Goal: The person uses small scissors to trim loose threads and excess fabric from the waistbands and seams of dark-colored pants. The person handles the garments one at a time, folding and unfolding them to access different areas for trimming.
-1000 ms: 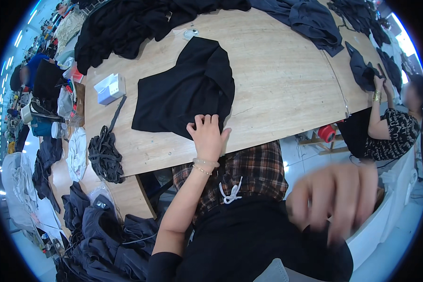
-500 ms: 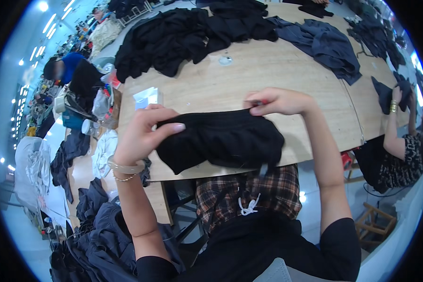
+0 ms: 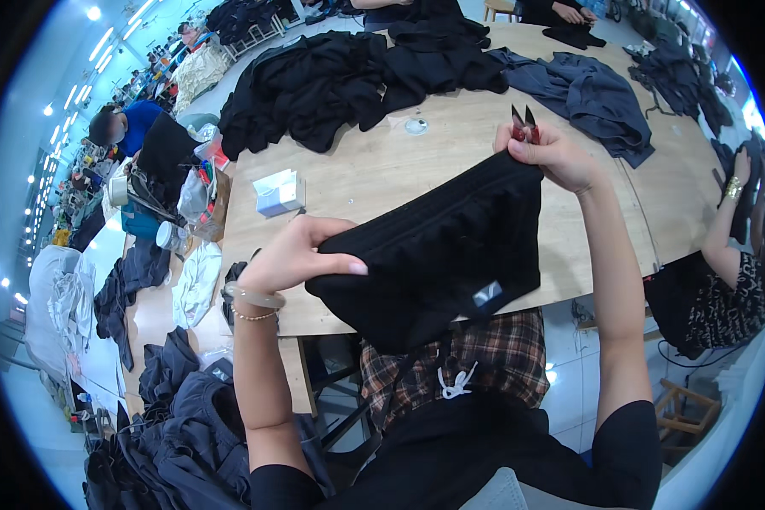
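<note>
A piece of black clothing (image 3: 438, 246) is stretched between my two hands above the near edge of the table, its ribbed upper edge slanting up to the right. My left hand (image 3: 302, 255) pinches its left end between thumb and fingers. At the upper right corner, my right hand (image 3: 552, 157) grips the cloth and also holds red-handled thread snips (image 3: 525, 126), whose two pointed blades stand apart and point up. A small white and grey label (image 3: 488, 295) shows near the garment's lower right. What kind of garment it is, I cannot tell.
Black garments (image 3: 314, 89) are heaped across the table's far side, with dark grey clothing (image 3: 582, 98) to their right. A tissue box (image 3: 280, 194) stands beyond my left hand. More dark clothes (image 3: 187, 425) lie at lower left. A co-worker's arm (image 3: 722, 212) is at far right.
My right hand has risen up and right, drawing the garment taut and tilted. The snips' blades now point up in plain view. My left hand has shifted slightly right and down.
</note>
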A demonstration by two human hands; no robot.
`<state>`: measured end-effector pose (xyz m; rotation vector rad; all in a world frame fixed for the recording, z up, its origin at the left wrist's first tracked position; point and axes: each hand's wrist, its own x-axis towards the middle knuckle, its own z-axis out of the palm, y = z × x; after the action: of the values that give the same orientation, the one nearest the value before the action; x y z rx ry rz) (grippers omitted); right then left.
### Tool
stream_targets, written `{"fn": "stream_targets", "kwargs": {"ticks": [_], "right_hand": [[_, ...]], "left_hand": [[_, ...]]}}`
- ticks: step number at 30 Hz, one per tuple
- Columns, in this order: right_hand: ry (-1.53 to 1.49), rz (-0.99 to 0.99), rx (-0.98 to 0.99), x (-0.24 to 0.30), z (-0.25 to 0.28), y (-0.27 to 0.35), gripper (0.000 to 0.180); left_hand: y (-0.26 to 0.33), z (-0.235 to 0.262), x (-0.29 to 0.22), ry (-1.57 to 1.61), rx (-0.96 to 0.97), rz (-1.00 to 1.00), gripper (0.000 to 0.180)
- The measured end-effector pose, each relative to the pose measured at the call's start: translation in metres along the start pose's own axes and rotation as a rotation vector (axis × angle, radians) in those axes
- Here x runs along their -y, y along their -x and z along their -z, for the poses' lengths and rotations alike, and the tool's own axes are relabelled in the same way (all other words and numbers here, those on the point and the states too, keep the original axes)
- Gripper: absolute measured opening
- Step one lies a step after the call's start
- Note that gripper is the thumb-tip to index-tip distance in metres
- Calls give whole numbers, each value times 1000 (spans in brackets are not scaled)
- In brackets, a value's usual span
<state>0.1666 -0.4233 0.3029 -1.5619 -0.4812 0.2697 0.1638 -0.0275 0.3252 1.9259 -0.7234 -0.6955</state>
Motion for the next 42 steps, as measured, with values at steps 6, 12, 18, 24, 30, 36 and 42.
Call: {"fn": "stream_targets", "kwargs": {"ticks": [6,12,18,24,30,36,42], "right_hand": [[386,25,-138,9,-10,-42,19],[875,105,-390,-46,-35,-52,23],[401,-68,-614,-55,-96,43,27],[453,79,-754,-57,-144,84,25],[711,270,-762,-62,-152,78,26],[798,311,-746,-62,-152,70,28],[847,365,-749,-62,-153,65,27]], "left_hand": [[-19,-38,0,186,89,67,29],[-37,-101,38,682,-197,-44,25],[-39,-151,42,999,-440,-7,19],[-40,-174,40,1101,-531,-30,20],[-39,-179,36,1070,-556,-35,20],[-40,-178,38,1030,-602,-48,20],[-42,-181,36,1034,-588,-61,20]]}}
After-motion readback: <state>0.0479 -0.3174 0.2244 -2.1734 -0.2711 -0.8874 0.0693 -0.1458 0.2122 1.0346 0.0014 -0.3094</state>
